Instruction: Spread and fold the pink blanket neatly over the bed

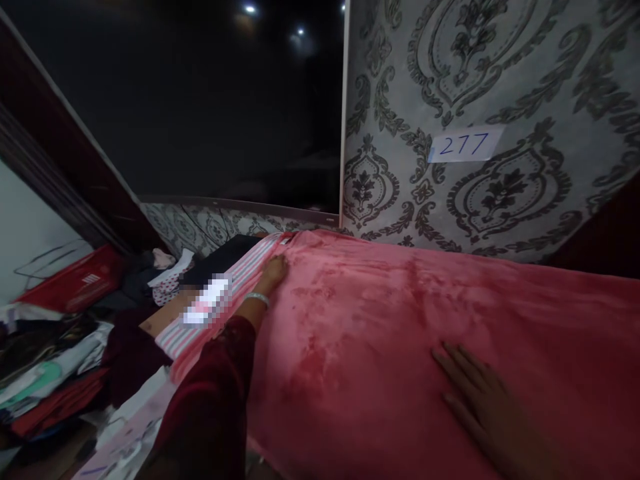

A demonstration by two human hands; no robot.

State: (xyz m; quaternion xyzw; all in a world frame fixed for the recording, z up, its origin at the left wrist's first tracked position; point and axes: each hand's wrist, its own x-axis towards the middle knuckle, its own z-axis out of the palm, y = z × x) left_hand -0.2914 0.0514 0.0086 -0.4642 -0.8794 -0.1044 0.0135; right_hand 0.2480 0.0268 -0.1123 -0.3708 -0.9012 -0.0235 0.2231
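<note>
A pink plush blanket (380, 320) lies spread over a surface in front of me, its nap marked with darker smudges. Along its left side runs a band of pink, white and grey stripes (250, 263). My left hand (276, 269), with a bracelet at the wrist, is closed at the inner border of that band, fingers curled on the cloth near the far left corner. Fingers stretched and slightly spread, my right hand (483, 393) rests flat on the blanket at the right. A dark red sleeve covers my left arm.
Behind the blanket are a large dark screen (225, 120) and patterned wallpaper with a paper (466, 145) reading 277. At left lie heaped clothes (60, 380), a red bag (75, 277) and a cardboard piece (160, 320). A blurred-out patch covers something beside the stripes.
</note>
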